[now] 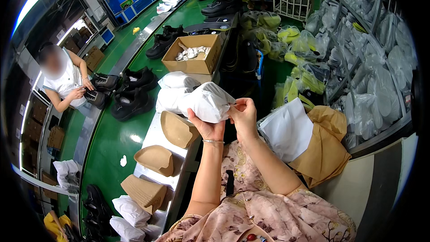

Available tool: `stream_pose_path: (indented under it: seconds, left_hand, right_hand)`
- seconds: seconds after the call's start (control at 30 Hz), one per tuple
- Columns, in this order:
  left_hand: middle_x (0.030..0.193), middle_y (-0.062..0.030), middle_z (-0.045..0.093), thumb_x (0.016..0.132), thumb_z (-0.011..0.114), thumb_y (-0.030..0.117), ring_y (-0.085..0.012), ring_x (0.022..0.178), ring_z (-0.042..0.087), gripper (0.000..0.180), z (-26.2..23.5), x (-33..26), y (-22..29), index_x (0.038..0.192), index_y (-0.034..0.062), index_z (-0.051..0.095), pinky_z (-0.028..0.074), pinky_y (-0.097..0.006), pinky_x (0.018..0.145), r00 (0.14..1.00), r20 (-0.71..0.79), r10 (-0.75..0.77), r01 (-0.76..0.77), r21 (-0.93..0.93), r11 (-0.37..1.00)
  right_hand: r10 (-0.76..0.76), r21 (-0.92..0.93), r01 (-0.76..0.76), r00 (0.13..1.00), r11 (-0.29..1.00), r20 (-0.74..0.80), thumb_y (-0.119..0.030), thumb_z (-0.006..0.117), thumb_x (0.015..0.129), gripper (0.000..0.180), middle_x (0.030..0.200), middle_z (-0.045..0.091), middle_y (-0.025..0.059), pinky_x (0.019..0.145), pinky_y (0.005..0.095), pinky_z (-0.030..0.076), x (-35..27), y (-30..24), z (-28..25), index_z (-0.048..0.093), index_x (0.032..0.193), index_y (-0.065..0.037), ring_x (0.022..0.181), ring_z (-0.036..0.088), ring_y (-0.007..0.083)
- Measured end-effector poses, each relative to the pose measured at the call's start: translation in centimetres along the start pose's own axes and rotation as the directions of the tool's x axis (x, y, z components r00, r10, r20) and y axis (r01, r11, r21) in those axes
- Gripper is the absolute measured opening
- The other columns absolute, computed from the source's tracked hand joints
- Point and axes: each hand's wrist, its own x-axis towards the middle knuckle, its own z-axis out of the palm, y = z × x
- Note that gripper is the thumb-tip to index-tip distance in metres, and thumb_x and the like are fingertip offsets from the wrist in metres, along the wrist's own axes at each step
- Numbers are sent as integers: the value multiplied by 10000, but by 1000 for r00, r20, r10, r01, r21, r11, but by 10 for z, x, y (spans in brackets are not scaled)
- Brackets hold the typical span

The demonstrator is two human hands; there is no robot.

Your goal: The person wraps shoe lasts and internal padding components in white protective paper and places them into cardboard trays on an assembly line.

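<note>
A rounded bundle wrapped in white paper [207,102] rests in my left hand [209,129], whose fingers curl round its near underside. My right hand [244,115] pinches a fold of the paper at the bundle's right end. What lies inside the wrapping is hidden. Just beyond, similar white paper bundles [175,80] lie against it on the metal ledge. Below them on the ledge sit moulded brown cardboard shoe forms: one [178,130] near my left hand, another [154,160], and a nested stack [141,192].
An open cardboard box [190,66] with small white pieces stands farther along. Black shoes [130,103] line the green conveyor belt [118,139]. Across it a person [67,78] handles a shoe. White sheets [289,130] on brown paper lie right, before a rack of plastic-bagged items [367,67].
</note>
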Motion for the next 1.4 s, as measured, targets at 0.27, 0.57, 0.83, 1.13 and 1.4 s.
stream_pose_path:
  seconds: [0.27, 0.57, 0.83, 1.13, 1.4]
  left_hand:
    - [1155, -89, 562, 799, 495, 554, -276, 1075, 518, 610, -12, 1, 6, 1195, 89, 494, 419, -418, 943, 1000, 24, 6, -5, -36, 999]
    - [1151, -83, 559, 820, 479, 547, -260, 1056, 532, 579, -11, -5, -1, 1175, 90, 507, 425, -395, 937, 995, 78, -66, 75, -127, 989]
    - [1159, -220, 512, 703, 554, 596, -358, 1090, 495, 871, 2, -5, 7, 1277, -29, 356, 405, -434, 949, 994, 96, -46, 34, 118, 992]
    - [1207, -116, 517, 663, 694, 442, -271, 1107, 510, 808, -14, -19, 11, 1273, 14, 382, 393, -406, 977, 996, 66, -59, 26, 421, 907]
    - [1068, -76, 544, 745, 711, 337, -163, 974, 520, 637, 3, -13, -8, 1190, -24, 433, 426, -302, 856, 988, 143, 65, -142, 629, 764]
  right_hand:
    - [182, 620, -541, 818, 569, 546, 76, 524, 757, 397, 1105, 511, 121, 910, 361, 459, -16, -29, 0, 436, 1139, 10, 1030, 528, 204]
    - [97, 632, -402, 883, 663, 460, 144, 511, 778, 550, 1193, 490, 108, 940, 312, 446, -19, -5, 5, 393, 1284, -38, 1083, 512, 189]
    - [139, 409, -267, 939, 873, 315, 149, 500, 757, 492, 1167, 506, 111, 895, 306, 471, -23, -17, 1, 420, 1218, -5, 1091, 509, 193]
    - [509, 519, -652, 757, 553, 409, -291, 456, 896, 432, 1136, 566, 130, 893, 375, 461, -5, -16, -36, 476, 1187, 27, 1032, 561, 237]
    - [318, 353, -317, 946, 881, 56, -445, 375, 936, 496, 1159, 543, 120, 888, 341, 444, 17, 24, -48, 499, 1139, -10, 1037, 548, 226]
